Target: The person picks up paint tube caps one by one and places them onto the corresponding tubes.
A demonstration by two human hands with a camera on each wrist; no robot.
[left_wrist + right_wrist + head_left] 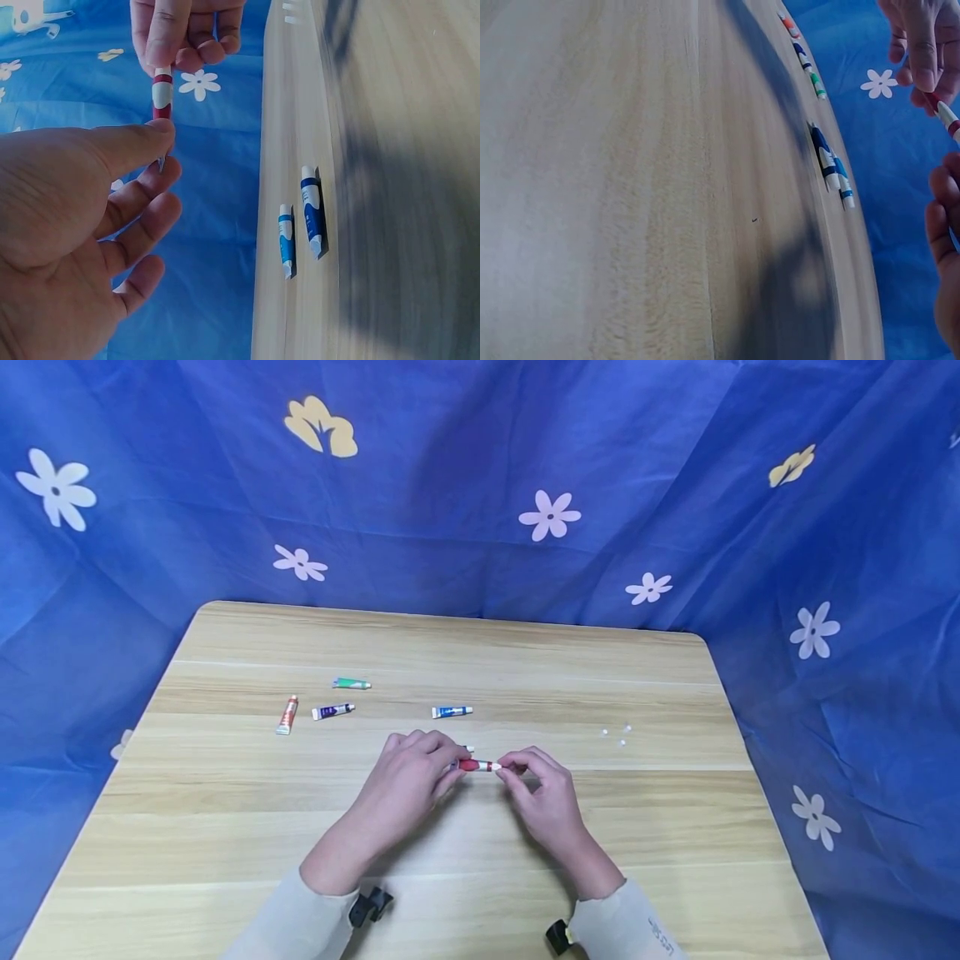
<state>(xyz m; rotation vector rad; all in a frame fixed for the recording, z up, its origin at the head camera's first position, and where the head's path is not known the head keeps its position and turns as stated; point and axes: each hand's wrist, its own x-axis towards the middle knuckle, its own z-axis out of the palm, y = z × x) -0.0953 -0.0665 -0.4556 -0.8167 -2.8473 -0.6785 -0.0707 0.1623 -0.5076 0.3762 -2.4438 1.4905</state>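
Observation:
Between both hands, above the table, is a small red paint tube [477,766] with a white cap. My left hand [411,777] pinches its flat tail end between thumb and forefinger; the other fingers are loosely bent in the left wrist view. At the cap end, my right hand [546,793] pinches with thumb and fingertips. In the right wrist view the tube [946,116] shows only partly, at the right edge. A dark blue tube [311,210] lies close by, mostly hidden behind the left hand in the head view. Beside it is a lighter blue tube [286,241].
On the wooden table [225,843], a green tube [352,683], a purple tube [333,712] and an orange-red tube [287,715] lie to the left. Three tiny white pieces [622,743] are on the right. A blue flowered cloth [450,485] hangs behind the table.

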